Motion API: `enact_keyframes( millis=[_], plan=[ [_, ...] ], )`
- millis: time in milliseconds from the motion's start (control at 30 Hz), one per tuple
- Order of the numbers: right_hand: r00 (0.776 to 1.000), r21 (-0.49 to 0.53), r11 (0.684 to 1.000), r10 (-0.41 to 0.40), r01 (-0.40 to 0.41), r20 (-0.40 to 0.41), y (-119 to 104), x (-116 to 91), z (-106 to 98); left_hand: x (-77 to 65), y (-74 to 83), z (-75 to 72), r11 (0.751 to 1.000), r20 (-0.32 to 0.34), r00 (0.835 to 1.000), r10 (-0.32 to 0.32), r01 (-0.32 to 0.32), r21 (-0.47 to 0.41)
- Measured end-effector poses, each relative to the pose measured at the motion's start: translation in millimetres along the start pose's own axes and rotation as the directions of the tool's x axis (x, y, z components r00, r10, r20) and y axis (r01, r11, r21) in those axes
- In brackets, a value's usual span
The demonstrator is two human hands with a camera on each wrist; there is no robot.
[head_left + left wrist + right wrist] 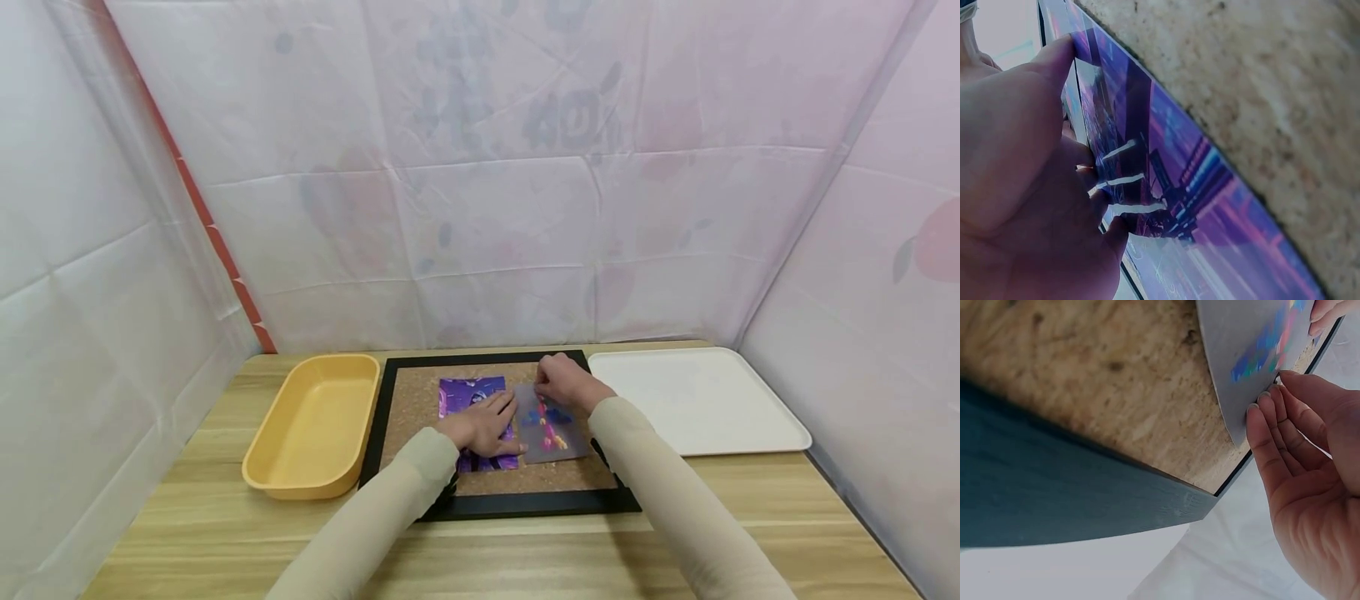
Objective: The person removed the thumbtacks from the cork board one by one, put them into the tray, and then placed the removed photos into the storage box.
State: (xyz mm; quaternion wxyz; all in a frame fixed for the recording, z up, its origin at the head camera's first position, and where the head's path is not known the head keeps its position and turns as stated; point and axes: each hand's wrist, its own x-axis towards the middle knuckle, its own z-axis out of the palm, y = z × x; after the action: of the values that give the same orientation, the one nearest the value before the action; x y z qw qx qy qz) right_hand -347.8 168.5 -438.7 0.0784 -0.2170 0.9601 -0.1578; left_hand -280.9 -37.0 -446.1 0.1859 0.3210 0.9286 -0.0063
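Note:
A purple printed picture lies on a framed corkboard, with a grey picture sheet bearing a bright pink, blue and yellow design to its right. My left hand rests flat across the purple picture, fingers spread and thumb reaching toward the grey sheet. In the left wrist view, the fingertips touch the glossy purple print. My right hand pinches at the upper edge of the grey sheet, thumb and fingers bunched together. Whether a small item sits between those fingertips is hidden.
To the left of the board stands a yellow plastic tray. A white tray lies at the right, close beside the board's black frame. Everything rests on a wood-grain table, with pale printed curtains behind and at both sides.

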Motion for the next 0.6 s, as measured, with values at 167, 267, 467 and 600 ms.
enact_keyframes(
  millis=[167,267,467,600],
  plan=[
    [1.000,-0.019,1.000,-0.024,0.024,0.014,-3.0,0.0,-2.2,-1.4,0.3,-2.3,1.000,-0.001,1.000,-0.001,0.001,0.004],
    [0.999,-0.028,0.999,-0.023,0.023,0.023,-4.1,0.2,-2.6,-1.7,0.9,-3.4,1.000,0.002,1.000,-0.003,0.003,0.007],
    [1.000,-0.048,0.999,0.011,-0.010,0.025,-6.4,0.3,-2.1,-1.2,1.4,-5.4,1.000,0.024,1.000,-0.006,0.006,-0.008],
    [0.999,-0.053,0.998,0.027,-0.025,0.039,-8.4,0.1,-2.3,-0.1,0.9,-3.8,1.000,0.030,0.999,-0.013,0.014,-0.014]
  ],
)
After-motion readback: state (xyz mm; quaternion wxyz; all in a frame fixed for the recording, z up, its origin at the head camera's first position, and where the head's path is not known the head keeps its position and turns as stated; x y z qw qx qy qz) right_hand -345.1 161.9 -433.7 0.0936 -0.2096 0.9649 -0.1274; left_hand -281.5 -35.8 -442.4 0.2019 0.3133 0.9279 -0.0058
